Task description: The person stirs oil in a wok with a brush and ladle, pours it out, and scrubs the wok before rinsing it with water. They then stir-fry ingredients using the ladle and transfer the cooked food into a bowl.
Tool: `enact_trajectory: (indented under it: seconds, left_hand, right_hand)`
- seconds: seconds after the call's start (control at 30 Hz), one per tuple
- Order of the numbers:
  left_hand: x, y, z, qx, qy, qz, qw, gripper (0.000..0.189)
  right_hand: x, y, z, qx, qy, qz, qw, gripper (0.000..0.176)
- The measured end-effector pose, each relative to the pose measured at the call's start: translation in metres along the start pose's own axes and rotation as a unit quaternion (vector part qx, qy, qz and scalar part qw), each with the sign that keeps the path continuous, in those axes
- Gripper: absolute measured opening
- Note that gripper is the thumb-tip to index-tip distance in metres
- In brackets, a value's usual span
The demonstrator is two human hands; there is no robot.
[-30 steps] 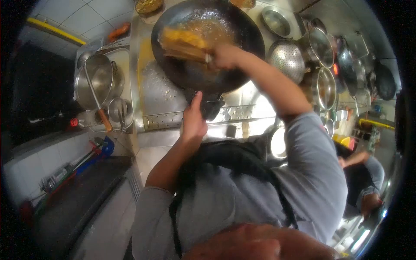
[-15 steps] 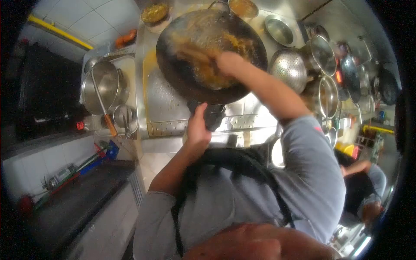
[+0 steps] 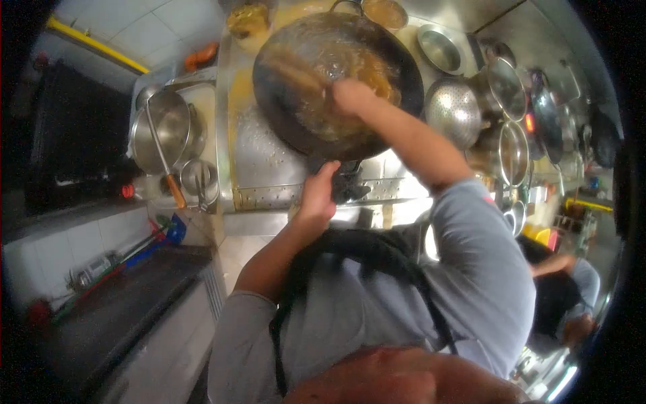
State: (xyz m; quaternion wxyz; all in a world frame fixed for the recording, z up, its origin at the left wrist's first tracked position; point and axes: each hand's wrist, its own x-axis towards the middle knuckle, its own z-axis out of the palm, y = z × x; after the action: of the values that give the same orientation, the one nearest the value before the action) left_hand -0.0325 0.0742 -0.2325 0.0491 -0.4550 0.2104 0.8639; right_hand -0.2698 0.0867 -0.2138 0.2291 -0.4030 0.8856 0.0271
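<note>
A large black wok (image 3: 276,124) sits on the steel stove, holding swirling brownish liquid (image 3: 373,71) with some steam over it. My right hand (image 3: 354,97) is closed around a brown bundle-like tool, apparently a bamboo wok brush (image 3: 293,73), blurred by motion. Its long end points to the left inside the wok. At the near rim, my left hand (image 3: 319,194) is at the wok's handle side, where a dark cloth (image 3: 346,183) bunches beside it. The thumb points up toward the rim; most of the left fingers are hidden.
A steel pot (image 3: 161,128) with a wooden-handled ladle (image 3: 173,185) stands left. Right of the wok are a perforated strainer (image 3: 454,111), a steel bowl (image 3: 441,48) and several pans. Small bowls of food (image 3: 247,19) stand behind. Another person (image 3: 562,289) is at lower right.
The view has shifted slightly, so the wok appears farther right. Within it, my right hand and the brush have moved a little left, and the liquid has swirled into a different pattern.
</note>
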Motion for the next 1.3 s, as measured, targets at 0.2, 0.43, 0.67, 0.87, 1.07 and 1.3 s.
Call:
enact_trajectory:
  seconds: [0.2, 0.43, 0.67, 0.87, 1.07, 1.3]
  left_hand:
    - [-0.007, 0.006, 0.005, -0.062, -0.138, -0.016, 0.988, 0.027]
    - [-0.003, 0.004, -0.001, -0.089, -0.138, -0.028, 0.986, 0.033]
    - [0.016, -0.006, -0.020, -0.114, -0.190, -0.068, 0.973, 0.034]
    - [0.026, -0.014, -0.030, -0.089, -0.166, -0.052, 0.981, 0.028]
    - [0.022, -0.011, -0.025, -0.076, -0.140, -0.041, 0.986, 0.028]
    - [0.016, -0.009, -0.019, -0.068, -0.121, -0.020, 0.990, 0.029]
  right_hand:
    - [-0.089, 0.065, -0.062, -0.109, -0.199, -0.081, 0.971, 0.055]
    - [-0.022, 0.047, -0.033, -0.140, 0.003, 0.035, 0.989, 0.025]
    - [-0.077, 0.051, -0.052, -0.089, -0.109, -0.034, 0.990, 0.032]
    - [-0.065, 0.051, -0.013, -0.143, -0.104, -0.058, 0.983, 0.030]
    - [-0.051, 0.060, -0.041, -0.179, -0.076, -0.020, 0.981, 0.042]
    - [-0.066, 0.071, -0.054, -0.109, -0.109, -0.068, 0.986, 0.025]
